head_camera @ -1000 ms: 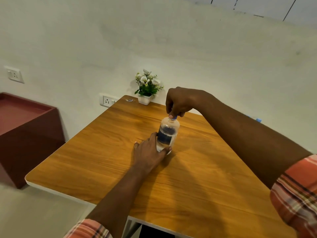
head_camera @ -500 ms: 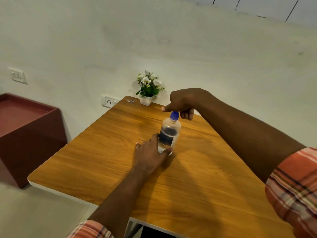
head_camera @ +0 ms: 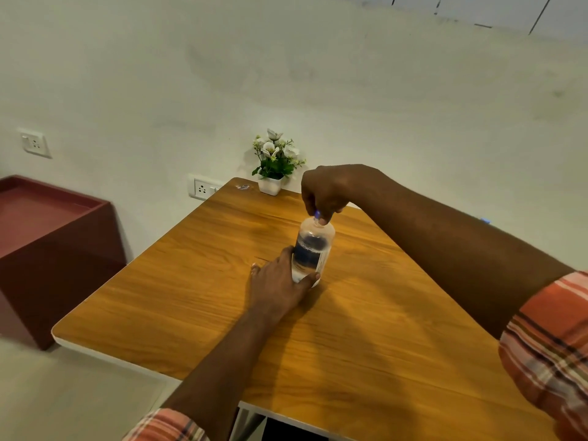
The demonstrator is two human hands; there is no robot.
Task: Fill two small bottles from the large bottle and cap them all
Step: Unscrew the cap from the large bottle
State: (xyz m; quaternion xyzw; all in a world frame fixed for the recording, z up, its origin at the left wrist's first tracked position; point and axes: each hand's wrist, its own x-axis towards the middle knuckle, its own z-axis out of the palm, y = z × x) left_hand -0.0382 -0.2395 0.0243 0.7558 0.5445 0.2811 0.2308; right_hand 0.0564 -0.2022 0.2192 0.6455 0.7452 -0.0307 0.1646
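A small clear bottle [head_camera: 313,249] with a dark blue label stands upright near the middle of the wooden table [head_camera: 366,329]. My left hand [head_camera: 276,281] wraps around its lower part from the left and holds it steady. My right hand [head_camera: 327,192] comes down from above, its fingertips pinched on the blue cap [head_camera: 317,214], which is mostly hidden under the fingers. No other bottle is in view.
A white pot of artificial flowers [head_camera: 273,167] stands at the table's far edge by the wall. A small object [head_camera: 242,186] lies at the far left corner. A dark red cabinet [head_camera: 54,249] stands to the left of the table.
Half a second ago my right hand was off to the side with the blue cap exposed. Now its fingers are back down around the cap. The bottle and my left hand stayed in place.
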